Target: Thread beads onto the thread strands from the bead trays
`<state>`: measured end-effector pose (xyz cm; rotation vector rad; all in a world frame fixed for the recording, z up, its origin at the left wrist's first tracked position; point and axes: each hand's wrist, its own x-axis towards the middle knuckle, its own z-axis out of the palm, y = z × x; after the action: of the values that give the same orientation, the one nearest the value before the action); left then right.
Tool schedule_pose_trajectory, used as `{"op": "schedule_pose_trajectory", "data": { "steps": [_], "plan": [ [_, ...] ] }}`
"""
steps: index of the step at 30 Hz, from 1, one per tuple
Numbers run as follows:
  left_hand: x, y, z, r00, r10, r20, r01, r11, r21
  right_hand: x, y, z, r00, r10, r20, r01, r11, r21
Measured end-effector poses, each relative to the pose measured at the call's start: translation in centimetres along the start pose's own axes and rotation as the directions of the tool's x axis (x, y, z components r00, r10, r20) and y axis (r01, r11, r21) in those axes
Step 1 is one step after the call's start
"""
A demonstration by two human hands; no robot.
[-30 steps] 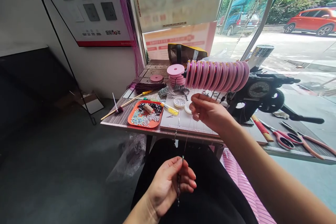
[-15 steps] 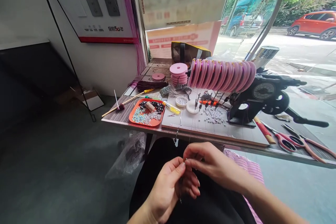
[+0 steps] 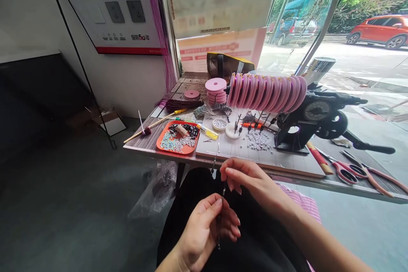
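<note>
My left hand (image 3: pixel 212 225), low over my lap, pinches a thin beaded strand (image 3: pixel 219 231) between thumb and forefinger, its lower end hanging below the fingers. Just above it my right hand (image 3: pixel 244 174) has thumb and fingertips closed on the upper part of the same strand. Small dark and light beads show along the strand; its finer detail is too small to tell. Another short piece with beads (image 3: pixel 213 169) hangs at the table edge beside my right hand. Beyond stand the orange tray (image 3: pixel 159 146) of beads and a board (image 3: pixel 207 149) with loose pale beads (image 3: pixel 259 140).
A winder with a row of pink spools (image 3: pixel 267 92) stands on the table, its crank handle (image 3: pixel 382 148) pointing right. Pink-handled scissors (image 3: pixel 347 174) and pliers (image 3: pixel 378 182) lie at the right edge. A yellow-handled tool (image 3: pixel 208 131) and a white bead dish (image 3: pixel 219 124) are behind the board's edge.
My right hand has moved up and away from my left, and more of the beaded strand shows between them and below. The left hand has barely moved.
</note>
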<state>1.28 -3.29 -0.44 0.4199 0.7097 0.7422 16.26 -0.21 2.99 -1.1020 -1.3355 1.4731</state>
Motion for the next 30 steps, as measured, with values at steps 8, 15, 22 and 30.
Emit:
{"op": "schedule_pose_trajectory", "data": {
  "steps": [8, 15, 22, 30],
  "plan": [
    [-0.1, -0.2, -0.5, 1.000, -0.026, 0.008, 0.026, 0.999, -0.043, 0.9, -0.1, 0.3, 1.000, 0.010, -0.027, -0.006, 0.991, 0.133],
    [0.0, -0.5, -0.9, 0.999, -0.037, 0.025, 0.039, 0.996, -0.079, 0.9, 0.0, 0.0, 0.999, 0.019, -0.037, -0.013, 0.988, 0.154],
    [0.1, -0.6, -1.1, 0.999, -0.047, 0.010, 0.047, 0.999, -0.022, 1.0, 0.4, -0.1, 0.999, 0.030, -0.038, -0.023, 0.984, 0.177],
    [2.9, 2.7, 0.2, 0.830, 0.558, -0.008, -0.351, 0.533, 0.770, 4.0, -1.8, -3.4, 0.923, -0.150, -0.354, 0.175, 0.984, 0.041]
  ]
}}
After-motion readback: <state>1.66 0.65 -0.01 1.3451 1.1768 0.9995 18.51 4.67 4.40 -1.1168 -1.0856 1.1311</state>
